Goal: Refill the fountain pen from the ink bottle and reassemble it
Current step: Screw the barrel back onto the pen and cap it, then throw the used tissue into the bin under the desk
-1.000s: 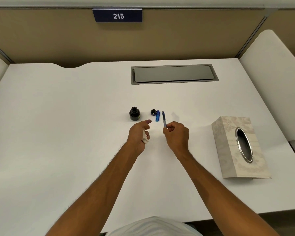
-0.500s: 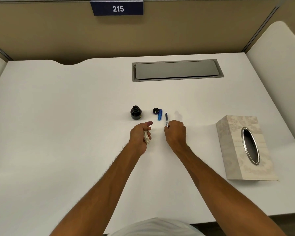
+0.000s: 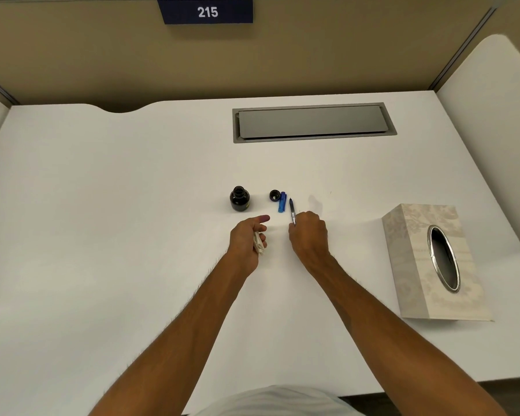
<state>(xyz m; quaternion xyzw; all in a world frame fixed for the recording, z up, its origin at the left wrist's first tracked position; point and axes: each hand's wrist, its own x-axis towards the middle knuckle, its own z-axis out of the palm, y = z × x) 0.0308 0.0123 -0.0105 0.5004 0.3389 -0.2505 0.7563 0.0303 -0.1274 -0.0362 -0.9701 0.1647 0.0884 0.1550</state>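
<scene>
An uncapped black ink bottle (image 3: 239, 199) stands on the white desk (image 3: 102, 235). Its black cap (image 3: 274, 195) lies to the right, touching a blue pen barrel (image 3: 282, 202). My right hand (image 3: 308, 234) pinches the pen's nib section (image 3: 292, 210), nib pointing away from me, just right of the blue barrel. My left hand (image 3: 248, 240) is below the bottle, curled around a crumpled white tissue (image 3: 258, 247), thumb stretched out toward the right.
A beige tissue box (image 3: 433, 259) with an oval opening sits at the right. A grey cable hatch (image 3: 312, 123) is set into the desk further back. Beige partition walls with a "215" sign (image 3: 206, 12) close off the back.
Both hands stay nearly in place between bottle and pen parts. My right hand has lowered a little with the nib section. The camera has tilted slightly.
</scene>
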